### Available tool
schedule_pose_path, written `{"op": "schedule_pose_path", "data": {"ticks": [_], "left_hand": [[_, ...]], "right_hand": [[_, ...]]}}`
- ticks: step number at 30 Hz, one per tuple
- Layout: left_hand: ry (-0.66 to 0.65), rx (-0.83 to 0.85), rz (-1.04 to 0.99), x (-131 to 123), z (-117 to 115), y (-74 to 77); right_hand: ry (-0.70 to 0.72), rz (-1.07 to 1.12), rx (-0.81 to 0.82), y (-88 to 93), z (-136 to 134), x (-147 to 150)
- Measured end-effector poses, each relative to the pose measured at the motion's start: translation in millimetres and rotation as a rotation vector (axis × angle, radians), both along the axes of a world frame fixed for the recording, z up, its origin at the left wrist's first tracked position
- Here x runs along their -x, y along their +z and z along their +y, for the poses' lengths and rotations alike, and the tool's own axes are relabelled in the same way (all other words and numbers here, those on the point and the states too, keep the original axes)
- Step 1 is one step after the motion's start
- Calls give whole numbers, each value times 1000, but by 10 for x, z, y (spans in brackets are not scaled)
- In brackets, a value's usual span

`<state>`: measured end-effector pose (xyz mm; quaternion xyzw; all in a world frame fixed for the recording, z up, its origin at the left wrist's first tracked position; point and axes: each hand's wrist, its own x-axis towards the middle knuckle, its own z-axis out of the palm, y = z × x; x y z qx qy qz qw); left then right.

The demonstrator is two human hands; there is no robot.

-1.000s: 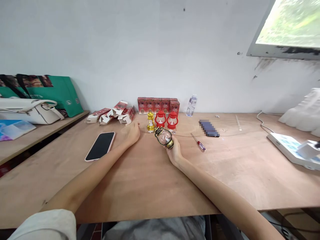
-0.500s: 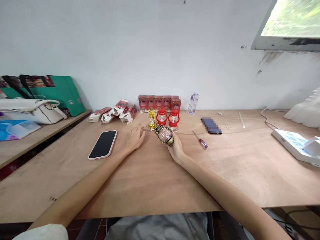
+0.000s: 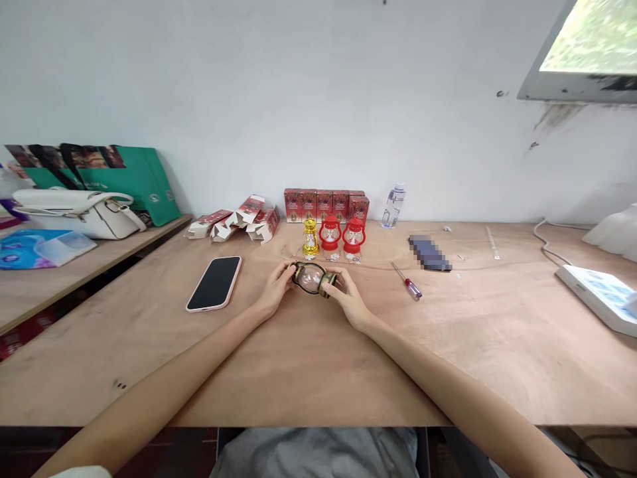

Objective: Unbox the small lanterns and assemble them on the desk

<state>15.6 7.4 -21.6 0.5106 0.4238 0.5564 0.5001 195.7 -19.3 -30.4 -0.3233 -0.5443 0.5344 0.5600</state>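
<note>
A small bronze-and-black lantern (image 3: pixel 311 278) with a clear globe lies on its side between my hands, above the middle of the table. My left hand (image 3: pixel 277 287) grips its top end. The fingers of my right hand (image 3: pixel 348 299) are closed round its base. Just behind stand a gold lantern (image 3: pixel 310 238) and two red lanterns, one in the middle (image 3: pixel 330 234) and one at the right (image 3: pixel 353 236). Small pieces (image 3: pixel 334 257) lie in front of them, too small to name.
Red boxes (image 3: pixel 325 204) stand by the wall, with opened boxes (image 3: pixel 247 216) left of them. A phone (image 3: pixel 213 284) lies at left. Rightward are a bottle (image 3: pixel 393 207), a screwdriver (image 3: pixel 409 281), a dark blurred item (image 3: pixel 430 253) and a white power strip (image 3: pixel 597 299).
My left hand has risen from the table and taken hold of the lantern's top end. The lantern has turned nearly level and come closer to me. The view has shifted slightly left.
</note>
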Motion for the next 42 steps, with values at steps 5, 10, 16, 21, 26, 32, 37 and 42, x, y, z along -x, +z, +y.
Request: {"op": "schedule_pose_path", "data": {"ticks": [5, 10, 16, 21, 26, 32, 37, 42], "left_hand": [[74, 133, -220, 7, 21, 44], [62, 160, -241, -9, 2, 81], [25, 151, -260, 26, 20, 62], [-30, 163, -306, 80, 22, 56], [-109, 160, -275, 90, 3, 72], [-127, 174, -202, 41, -35, 100], [-59, 194, -263, 0, -18, 79], [104, 336, -493, 101, 132, 79]], "right_hand": [[46, 43, -13, 16, -23, 19], [-44, 89, 32, 10, -6, 49], [-188, 67, 95, -71, 57, 20], [-148, -92, 70, -108, 91, 2], [-176, -109, 68, -131, 98, 11], [-196, -42, 91, -157, 97, 31], [-108, 93, 189, -104, 76, 60], [-118, 163, 262, -91, 92, 23]]}}
